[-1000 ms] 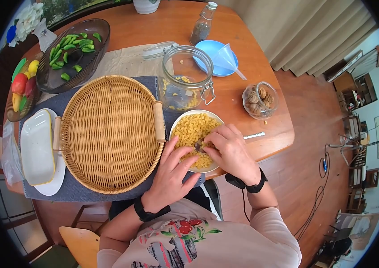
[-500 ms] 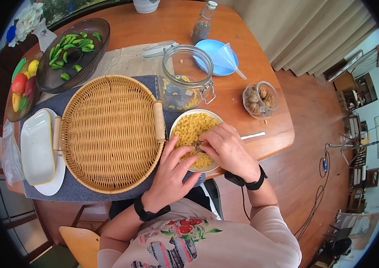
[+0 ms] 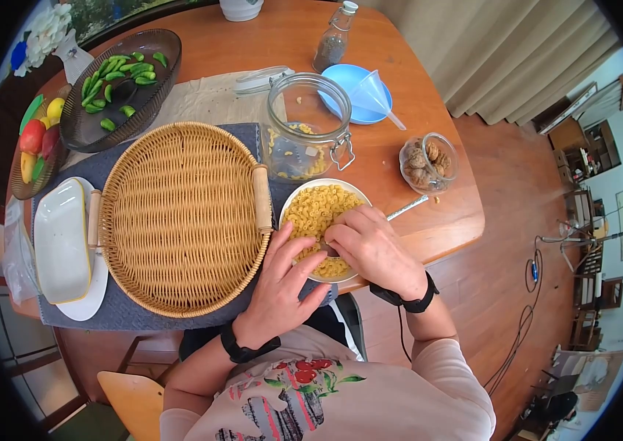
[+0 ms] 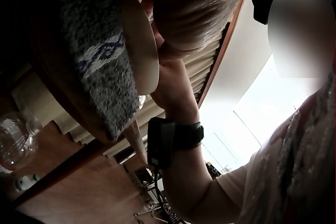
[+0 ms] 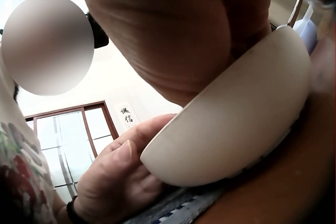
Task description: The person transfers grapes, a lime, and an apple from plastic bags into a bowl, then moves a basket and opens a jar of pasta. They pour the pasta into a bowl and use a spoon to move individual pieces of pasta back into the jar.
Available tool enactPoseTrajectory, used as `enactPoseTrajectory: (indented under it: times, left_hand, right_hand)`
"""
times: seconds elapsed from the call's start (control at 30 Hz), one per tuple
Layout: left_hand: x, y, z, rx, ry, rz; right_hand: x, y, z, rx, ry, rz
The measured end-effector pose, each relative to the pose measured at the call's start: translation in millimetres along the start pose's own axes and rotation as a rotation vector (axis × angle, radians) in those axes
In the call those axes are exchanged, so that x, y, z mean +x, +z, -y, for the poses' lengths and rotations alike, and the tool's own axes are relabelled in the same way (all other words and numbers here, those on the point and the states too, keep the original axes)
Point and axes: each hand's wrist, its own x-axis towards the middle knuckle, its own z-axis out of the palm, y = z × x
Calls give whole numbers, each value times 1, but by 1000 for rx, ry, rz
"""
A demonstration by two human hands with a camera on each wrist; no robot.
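A white bowl (image 3: 296, 192) filled with yellow macaroni (image 3: 319, 206) stands near the table's front edge. My right hand (image 3: 376, 250) is over its right side, thumb and fingertips pinching a metal spoon low in the macaroni. The spoon's handle (image 3: 407, 208) sticks out beyond the hand, over the rim. My left hand (image 3: 278, 283), fingers spread, rests against the bowl's left rim with its fingertips over the macaroni. The right wrist view shows the bowl's side (image 5: 231, 119) between my right hand (image 5: 173, 35) and my left hand (image 5: 118, 179).
A wicker tray (image 3: 183, 220) lies left of the bowl, and an open glass jar (image 3: 304, 151) with some macaroni stands behind it. A walnut jar (image 3: 425, 165), blue plate with funnel (image 3: 370, 95), bottle (image 3: 332, 48), white dishes (image 3: 61, 242) and dish of green peppers (image 3: 116, 125) surround them.
The spoon's handle has swung away from my body, toward the walnut jar. My right fingers have shifted slightly left and down, covering more of the spoon. My left hand has barely moved.
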Motion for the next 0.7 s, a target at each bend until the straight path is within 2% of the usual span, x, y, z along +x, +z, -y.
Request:
enactPoseTrajectory:
  times: [0.17, 0.37, 0.43, 0.47, 0.53, 0.57, 0.63, 0.67, 0.7]
  left_hand:
    - [-4, 1, 0, 21, 31, -13]
    - [-10, 2, 3, -63, 154, -118]
    - [-12, 3, 3, -125, 182, -117]
    - [-10, 2, 1, -122, 186, -116]
    - [-7, 0, -3, -73, 148, -43]
    - [-6, 0, -3, -71, 153, -41]
    - [-5, 0, -5, -102, 111, -52]
    - [-4, -1, -5, -101, 117, -50]
    - [-4, -3, -7, -101, 114, -54]
  right_hand:
    - [0, -2, 0, -14, -7, -34]
    - [-1, -2, -3, 109, -14, -126]
    - [-4, -3, -4, 392, 75, -177]
    - [-6, -4, -4, 391, 73, -181]
    - [-10, -6, -3, 874, 159, -258]
    - [-12, -7, -1, 873, 157, -263]
    - [-14, -11, 2, 1422, 186, -254]
    - [-15, -11, 3, 1421, 183, -260]
    - [-15, -10, 3, 1554, 171, -250]
